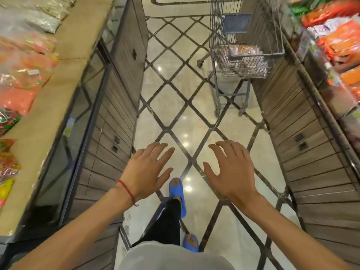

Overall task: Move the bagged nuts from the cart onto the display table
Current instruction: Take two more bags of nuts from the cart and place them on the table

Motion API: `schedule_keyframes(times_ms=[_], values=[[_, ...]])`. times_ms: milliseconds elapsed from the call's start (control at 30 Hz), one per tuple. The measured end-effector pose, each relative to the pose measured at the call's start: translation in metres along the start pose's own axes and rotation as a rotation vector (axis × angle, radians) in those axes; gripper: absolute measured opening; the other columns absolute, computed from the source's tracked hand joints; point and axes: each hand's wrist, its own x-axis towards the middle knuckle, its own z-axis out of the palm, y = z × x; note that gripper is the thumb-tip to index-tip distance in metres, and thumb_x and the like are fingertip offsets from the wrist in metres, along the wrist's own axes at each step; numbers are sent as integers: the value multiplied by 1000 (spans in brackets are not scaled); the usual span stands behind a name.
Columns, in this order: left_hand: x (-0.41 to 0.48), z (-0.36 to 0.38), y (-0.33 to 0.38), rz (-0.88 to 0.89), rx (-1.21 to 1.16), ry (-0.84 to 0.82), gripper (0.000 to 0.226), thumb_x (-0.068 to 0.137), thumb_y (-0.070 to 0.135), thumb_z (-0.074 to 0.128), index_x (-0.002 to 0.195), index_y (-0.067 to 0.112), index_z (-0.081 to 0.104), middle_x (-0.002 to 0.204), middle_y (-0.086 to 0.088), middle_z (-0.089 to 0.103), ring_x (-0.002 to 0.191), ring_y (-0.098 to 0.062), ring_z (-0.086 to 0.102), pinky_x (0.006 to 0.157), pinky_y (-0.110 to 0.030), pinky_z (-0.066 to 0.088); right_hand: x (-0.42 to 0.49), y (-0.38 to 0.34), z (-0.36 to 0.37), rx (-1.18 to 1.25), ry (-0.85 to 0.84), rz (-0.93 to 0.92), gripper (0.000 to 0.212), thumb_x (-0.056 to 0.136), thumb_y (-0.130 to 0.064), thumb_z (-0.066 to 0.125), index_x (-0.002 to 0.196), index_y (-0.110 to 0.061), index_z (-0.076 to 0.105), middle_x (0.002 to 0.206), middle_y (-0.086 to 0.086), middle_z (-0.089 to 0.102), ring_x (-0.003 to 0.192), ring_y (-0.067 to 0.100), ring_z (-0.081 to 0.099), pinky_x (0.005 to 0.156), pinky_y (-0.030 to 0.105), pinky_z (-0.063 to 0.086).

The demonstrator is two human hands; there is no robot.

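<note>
A grey wire shopping cart (216, 61) stands ahead on the right side of the aisle, against the right-hand stand. Clear bags of nuts (245, 57) lie in its basket. The display table (58, 75) runs along the left, its tan top carrying bagged goods. My left hand (148, 170), with a red thread at the wrist, and my right hand (231, 170) are stretched out palm down over the floor, fingers spread, holding nothing. Both hands are well short of the cart.
A second stand (292, 123) with wooden panelled sides lines the right, loaded with orange packets (342, 39). The aisle between is glossy tiled floor (175, 94) with dark diagonal lines. My feet in blue slippers (178, 191) are below my hands.
</note>
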Motion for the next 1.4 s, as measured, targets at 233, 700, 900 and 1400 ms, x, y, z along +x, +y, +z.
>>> schedule_keyframes(times_ms=[233, 700, 900, 1400], values=[[158, 0, -50, 94, -44, 47, 61, 101, 52, 40, 151, 18, 48, 145, -10, 57, 131, -31, 55, 99, -44, 53, 136, 57, 37, -105, -34, 54, 45, 92, -43, 69, 128, -17, 71, 127, 6, 71, 125, 31, 60, 115, 47, 40], [460, -51, -145, 315, -57, 94, 60, 101, 50, 45, 151, 16, 45, 144, -13, 56, 126, -34, 55, 91, -46, 54, 383, 158, 61, -190, -7, 211, 43, 93, -43, 68, 127, -17, 70, 127, 4, 71, 123, 28, 61, 106, 40, 39], [588, -57, -172, 369, -18, 97, 59, 98, 51, 51, 148, 20, 49, 143, -7, 57, 128, -29, 55, 91, -43, 53, 486, 219, 98, -193, -6, 338, 52, 93, -47, 60, 134, -16, 68, 132, 2, 69, 127, 27, 60, 110, 39, 36], [910, -99, -201, 586, 55, -15, 61, 99, 49, 38, 147, 15, 53, 137, -13, 63, 124, -34, 60, 85, -46, 58, 710, 389, 141, -251, -77, 583, 50, 103, -47, 55, 137, -12, 63, 128, 7, 68, 115, 28, 62, 95, 42, 51]])
